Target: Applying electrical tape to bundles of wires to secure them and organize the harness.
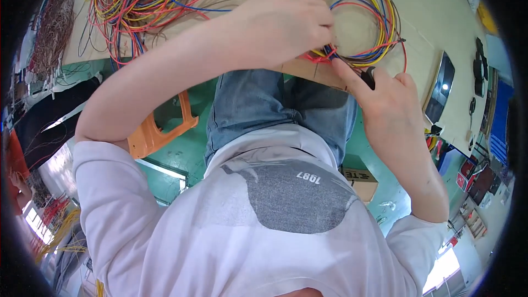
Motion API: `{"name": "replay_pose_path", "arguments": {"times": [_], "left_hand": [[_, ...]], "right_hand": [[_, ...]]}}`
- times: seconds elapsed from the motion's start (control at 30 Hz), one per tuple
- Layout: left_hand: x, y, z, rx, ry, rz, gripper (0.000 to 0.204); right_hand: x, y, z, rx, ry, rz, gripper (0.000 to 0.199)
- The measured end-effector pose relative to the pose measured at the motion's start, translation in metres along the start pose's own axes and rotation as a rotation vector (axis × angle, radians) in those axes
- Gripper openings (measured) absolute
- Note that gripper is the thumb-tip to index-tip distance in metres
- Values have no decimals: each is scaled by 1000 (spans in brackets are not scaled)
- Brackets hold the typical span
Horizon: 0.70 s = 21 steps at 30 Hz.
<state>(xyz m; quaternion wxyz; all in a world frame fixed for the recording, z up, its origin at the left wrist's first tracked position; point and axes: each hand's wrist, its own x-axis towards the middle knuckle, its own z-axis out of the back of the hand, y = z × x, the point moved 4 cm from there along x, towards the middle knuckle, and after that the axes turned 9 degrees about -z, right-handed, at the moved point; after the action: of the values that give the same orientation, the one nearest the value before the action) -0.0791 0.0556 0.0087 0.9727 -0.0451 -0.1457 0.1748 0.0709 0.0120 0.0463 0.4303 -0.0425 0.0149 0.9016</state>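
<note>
Pale beige tabletop [434, 16] fills the upper part of the head view, with a green floor [192, 148] showing below its edge and an orange plastic stool [159, 132] standing on that floor beside the person's jeans-clad legs. On the table, close to its near edge, lies a round coil of wires [374, 16] in yellow, red, blue and orange; this is the bundle both hands work on. The left hand [280, 22] reaches across and rests on the coil's left side, its fingers curled and pressed together around the strands at the coil's lower rim, where the red and blue wires gather. The right hand [390, 99] comes up from below, index finger stretched out toward that same gathered spot, while the other fingers are folded around a small dark tool [367, 77] whose kind I cannot tell; its tip sits just beside the wires under the left hand. A larger, looser tangle of wires [143, 0] in the same colours is spread over the table's far left, well apart from the coil. To the right a dark tablet [440, 88] lies flat on the table near its edge. A cardboard box [360, 179] sits on the floor by the person's right leg.
</note>
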Motion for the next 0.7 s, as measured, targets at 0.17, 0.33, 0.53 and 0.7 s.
{"name": "replay_pose_path", "arguments": {"times": [0.17,0.33,0.53,0.7], "left_hand": [[-10,-9,-2,-211,-158,89,41],[-15,-16,-12,-130,-235,116,42],[-12,-17,-17,-104,-252,158,40],[-15,-17,-12,-85,-258,177,37]], "right_hand": [[8,5,-7,4,0,15,48],[-2,-13,-7,200,-161,-71,11],[18,12,-22,236,-306,-95,13],[-13,-16,-14,396,-286,-178,17]]}}
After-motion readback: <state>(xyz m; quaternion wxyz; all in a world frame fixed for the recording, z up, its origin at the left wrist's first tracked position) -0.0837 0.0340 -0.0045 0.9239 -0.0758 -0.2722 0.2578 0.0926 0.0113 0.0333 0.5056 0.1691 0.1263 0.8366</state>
